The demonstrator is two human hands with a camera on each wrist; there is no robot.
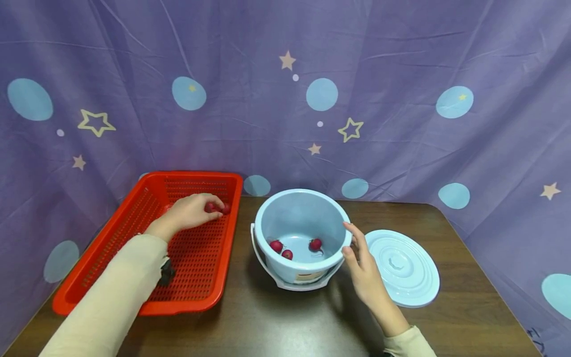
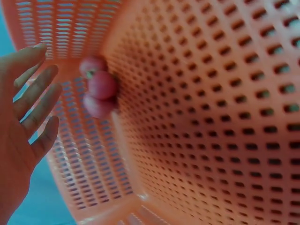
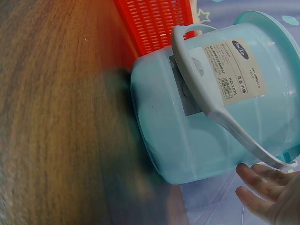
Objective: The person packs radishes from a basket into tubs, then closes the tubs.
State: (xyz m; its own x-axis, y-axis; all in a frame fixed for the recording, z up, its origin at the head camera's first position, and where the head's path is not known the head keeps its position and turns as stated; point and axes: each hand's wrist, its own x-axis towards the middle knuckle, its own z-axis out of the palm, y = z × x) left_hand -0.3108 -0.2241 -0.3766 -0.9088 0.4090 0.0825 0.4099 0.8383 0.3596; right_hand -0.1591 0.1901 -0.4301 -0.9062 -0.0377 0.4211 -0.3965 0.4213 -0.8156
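Note:
My left hand [image 1: 194, 210] reaches into the red basket [image 1: 225, 263], its fingers extended around a gap in the left wrist view. Three radishes [image 2: 102, 85] cluster in a corner of the basket, apart from those fingers in that view; in the head view a radish [image 1: 226, 208] shows by the fingertips. A light blue bucket [image 1: 303, 206] stands at the middle of the table with three radishes [image 1: 315, 244] on its bottom. Against the bucket's right rim rest the fairly straight fingers of my right hand [image 1: 366, 272].
To the right of the bucket a light blue lid [image 1: 401, 267] lies flat on the brown wooden table [image 1: 473, 297]. The bucket's pale handle [image 3: 201, 84] hangs down along its front. A purple curtain [image 1: 401, 59] closes off the back.

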